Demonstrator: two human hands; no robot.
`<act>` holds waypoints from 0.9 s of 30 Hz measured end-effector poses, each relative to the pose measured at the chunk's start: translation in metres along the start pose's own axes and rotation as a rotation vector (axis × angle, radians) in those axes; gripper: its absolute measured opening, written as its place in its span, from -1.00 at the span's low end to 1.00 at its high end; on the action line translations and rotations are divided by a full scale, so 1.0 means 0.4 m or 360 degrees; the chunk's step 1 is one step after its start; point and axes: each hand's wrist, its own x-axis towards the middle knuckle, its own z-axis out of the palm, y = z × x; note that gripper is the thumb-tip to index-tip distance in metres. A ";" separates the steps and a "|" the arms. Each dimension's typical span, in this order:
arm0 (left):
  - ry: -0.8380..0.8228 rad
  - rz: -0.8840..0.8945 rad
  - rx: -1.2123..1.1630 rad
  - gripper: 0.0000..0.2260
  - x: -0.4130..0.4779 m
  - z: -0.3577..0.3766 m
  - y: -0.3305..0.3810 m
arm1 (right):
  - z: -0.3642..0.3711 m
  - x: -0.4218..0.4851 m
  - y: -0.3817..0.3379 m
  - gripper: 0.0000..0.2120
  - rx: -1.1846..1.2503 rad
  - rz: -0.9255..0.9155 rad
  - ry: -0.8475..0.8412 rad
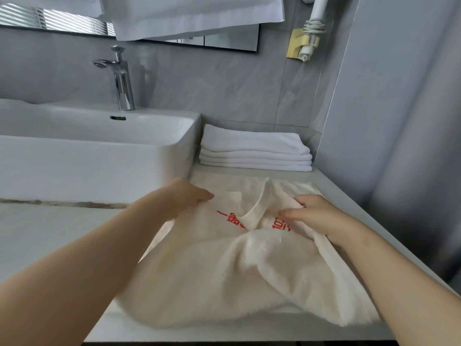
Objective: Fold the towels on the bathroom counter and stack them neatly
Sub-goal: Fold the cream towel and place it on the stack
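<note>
A cream towel with red stitched characters lies rumpled on the pale counter, right of the sink. My left hand grips the towel's left part near the red characters, its fingertips tucked into the cloth. My right hand pinches a bunched fold at the towel's right side. Behind the cream towel, against the wall, sits a stack of folded white towels.
A white basin with a chrome tap fills the left. More white towels hang above the mirror. A hairdryer holder is on the back wall. A grey wall bounds the counter on the right.
</note>
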 end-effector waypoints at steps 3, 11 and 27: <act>0.0130 0.0117 -0.0200 -0.84 0.035 0.004 0.012 | -0.038 0.034 -0.005 -0.94 0.0344 -0.0005 0.0061; 0.0594 0.0386 0.0269 -0.71 0.153 0.064 0.019 | -0.106 0.185 0.086 -0.93 0.0464 0.0113 0.0797; 0.0024 0.0168 0.0442 -0.74 0.142 0.043 0.018 | -0.154 0.165 0.127 -0.84 -0.0280 0.0301 0.0443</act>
